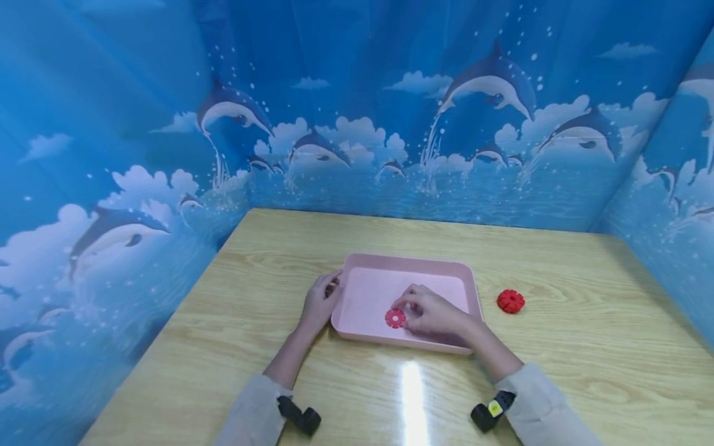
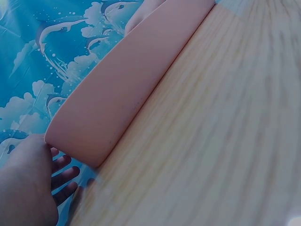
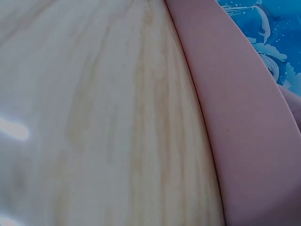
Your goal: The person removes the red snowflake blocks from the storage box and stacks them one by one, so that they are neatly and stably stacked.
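Note:
A shallow pink tray [image 1: 409, 263] stands on the table. Over its inside, my right hand [image 1: 432, 313] pinches a flat red notched disc [image 1: 395, 318] with a pale centre at its edge. Whether the disc touches the tray floor I cannot tell. My left hand [image 1: 322, 302] is at the tray's left end, touching its rim, its loosely bent fingers [image 2: 65, 178] along the outside of the end wall. In the right wrist view the tray wall [image 3: 235, 103] hides nearly all of the right hand.
To the right of the tray, on the wood-grain table [image 1: 586, 322], lies a rounded red notched piece [image 1: 510, 301]. A blue curtain [image 1: 357, 74] printed with dolphins hangs behind the table and along both sides. Light glares off the table's front.

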`<state>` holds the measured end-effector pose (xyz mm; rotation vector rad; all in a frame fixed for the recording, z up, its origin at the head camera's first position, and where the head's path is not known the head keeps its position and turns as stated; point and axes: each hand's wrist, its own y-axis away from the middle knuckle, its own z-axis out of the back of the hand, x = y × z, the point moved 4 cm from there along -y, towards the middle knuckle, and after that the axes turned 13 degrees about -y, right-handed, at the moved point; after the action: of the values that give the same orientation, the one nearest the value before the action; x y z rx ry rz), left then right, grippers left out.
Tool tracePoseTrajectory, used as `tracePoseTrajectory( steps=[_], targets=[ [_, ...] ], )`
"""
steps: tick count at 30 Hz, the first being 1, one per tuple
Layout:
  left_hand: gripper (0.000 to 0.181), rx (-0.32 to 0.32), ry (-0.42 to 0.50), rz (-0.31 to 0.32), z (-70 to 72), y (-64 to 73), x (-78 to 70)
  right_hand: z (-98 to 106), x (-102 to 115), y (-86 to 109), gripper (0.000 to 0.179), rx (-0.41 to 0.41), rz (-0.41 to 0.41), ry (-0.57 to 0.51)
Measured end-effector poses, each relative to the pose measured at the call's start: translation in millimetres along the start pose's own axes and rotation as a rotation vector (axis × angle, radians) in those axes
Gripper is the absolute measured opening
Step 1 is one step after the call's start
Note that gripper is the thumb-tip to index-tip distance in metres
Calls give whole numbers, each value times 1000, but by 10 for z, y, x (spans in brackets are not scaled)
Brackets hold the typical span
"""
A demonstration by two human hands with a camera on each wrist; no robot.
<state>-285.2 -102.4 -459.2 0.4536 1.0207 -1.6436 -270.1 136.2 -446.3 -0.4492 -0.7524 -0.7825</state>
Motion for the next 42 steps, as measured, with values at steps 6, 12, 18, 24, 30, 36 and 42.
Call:
tracePoseTrajectory(
  steps=[6, 12, 18, 24, 30, 36, 42],
  targets=[
    [32, -4, 3, 2, -3, 3, 17, 10, -1, 3, 28, -7, 11, 43],
    [33, 1, -3, 8, 3, 14, 32, 0, 13, 16, 29, -24, 39, 106],
    [33, -1, 4, 12, 17, 13, 23, -26, 64, 19, 34, -73, 67, 168],
    [33, 6, 6, 20, 14, 15, 15, -47, 93, 14, 32, -100, 78, 194],
    [33, 10, 12, 26, 9, 18, 19, -15, 93, 36, 35, -120, 60, 161],
    [33, 11, 10, 25, -10, 6, 26, 110, 103, 124, 39, -139, 17, 119],
    [33, 7, 5, 22, -9, 3, 21, 273, 119, 245, 35, -167, 48, 112]
  ],
)
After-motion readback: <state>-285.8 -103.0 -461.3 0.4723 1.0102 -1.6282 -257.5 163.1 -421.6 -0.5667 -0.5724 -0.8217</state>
